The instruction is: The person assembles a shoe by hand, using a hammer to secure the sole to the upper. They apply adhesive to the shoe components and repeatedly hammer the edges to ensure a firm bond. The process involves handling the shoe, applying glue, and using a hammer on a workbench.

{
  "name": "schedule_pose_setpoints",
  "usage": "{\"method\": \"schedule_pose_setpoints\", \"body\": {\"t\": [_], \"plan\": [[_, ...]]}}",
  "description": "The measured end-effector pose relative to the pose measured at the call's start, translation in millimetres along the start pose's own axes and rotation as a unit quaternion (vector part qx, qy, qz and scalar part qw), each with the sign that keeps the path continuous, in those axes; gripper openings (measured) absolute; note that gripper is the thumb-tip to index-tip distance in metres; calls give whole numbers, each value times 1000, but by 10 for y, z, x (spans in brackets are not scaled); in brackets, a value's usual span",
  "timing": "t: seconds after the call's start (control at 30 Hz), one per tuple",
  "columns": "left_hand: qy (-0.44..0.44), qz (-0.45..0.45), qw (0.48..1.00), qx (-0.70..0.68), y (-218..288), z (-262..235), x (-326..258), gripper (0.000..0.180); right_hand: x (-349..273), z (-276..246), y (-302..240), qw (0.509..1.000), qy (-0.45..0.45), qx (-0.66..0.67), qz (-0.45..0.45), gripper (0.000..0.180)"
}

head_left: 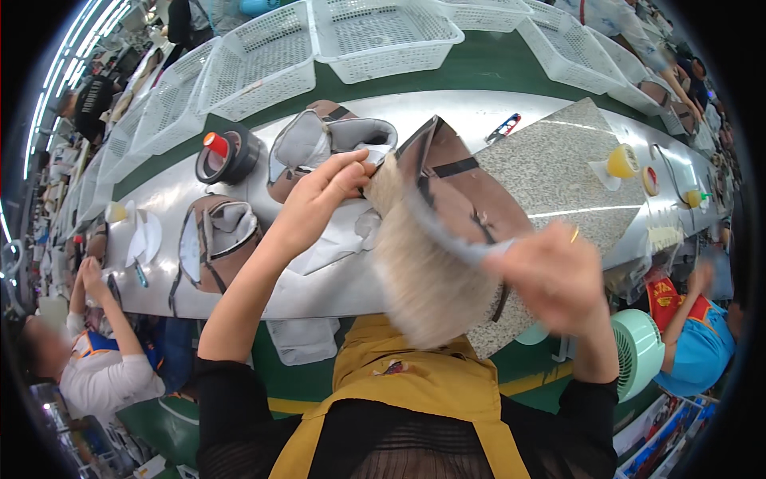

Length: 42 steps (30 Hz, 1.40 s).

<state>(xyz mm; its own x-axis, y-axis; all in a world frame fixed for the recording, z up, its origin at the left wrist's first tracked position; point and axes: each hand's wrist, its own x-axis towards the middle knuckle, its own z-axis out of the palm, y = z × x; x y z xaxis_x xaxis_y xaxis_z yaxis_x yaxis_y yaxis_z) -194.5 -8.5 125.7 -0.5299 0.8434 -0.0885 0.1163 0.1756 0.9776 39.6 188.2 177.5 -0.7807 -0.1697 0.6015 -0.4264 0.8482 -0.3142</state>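
left hand [325, 190] pinches, and blurred right hand [554, 275] curls around, the brown leather-look, beige-fleeced piece [467, 194] overlapping the grey speckled stone slab's [558, 156] left side; a slackening left pinch could skew it.

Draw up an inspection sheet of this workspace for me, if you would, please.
Surface: silver metal table, bearing a speckled grey stone-like slab.
Job's things: brown piece with fluffy beige lining, partly blurred; brown pieces with pale grey lining to its left.
Clutter: black ring-shaped roll, red-topped item, yellow rounded object.
Hands: left hand pinches the fluffy-lined piece's edge; right hand blurred, grip unclear.
Cables: thin curved cord-like line at right, too small to tell.
Surroundings: white perforated plastic baskets, light-green round fan, co-workers both sides.
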Motion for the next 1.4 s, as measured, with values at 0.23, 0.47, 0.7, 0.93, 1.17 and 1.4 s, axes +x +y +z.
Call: {"method": "schedule_pose_setpoints", "body": {"t": [0.23, 0.47, 0.7, 0.93, 1.17, 1.4], "plan": [[-79, -105, 991, -5, -11, -29, -218, 65, -30, 781, -599, 989, -111, 13, -92, 26], [14, 32, 953, 301, 23, 367, -183, 58, -30, 862, -619, 982, -155, 94, -51, 36], [39, 33, 956, 290, -121, 221, -31, 37, -52, 924, 267, 965, 111, -113, 208, 47], [58, 11, 959, 277, -110, 189, -35, 33, 33, 1070, 719, 890, 55, 256, 374, 23], [28, -6, 984, 174, -16, 109, -147, 30, 134, 979, 589, 848, 54, 379, 366, 22], [15, 46, 986, 157, 30, 89, -194, 30, 199, 804, 607, 837, 33, 388, 385, 22]]}}
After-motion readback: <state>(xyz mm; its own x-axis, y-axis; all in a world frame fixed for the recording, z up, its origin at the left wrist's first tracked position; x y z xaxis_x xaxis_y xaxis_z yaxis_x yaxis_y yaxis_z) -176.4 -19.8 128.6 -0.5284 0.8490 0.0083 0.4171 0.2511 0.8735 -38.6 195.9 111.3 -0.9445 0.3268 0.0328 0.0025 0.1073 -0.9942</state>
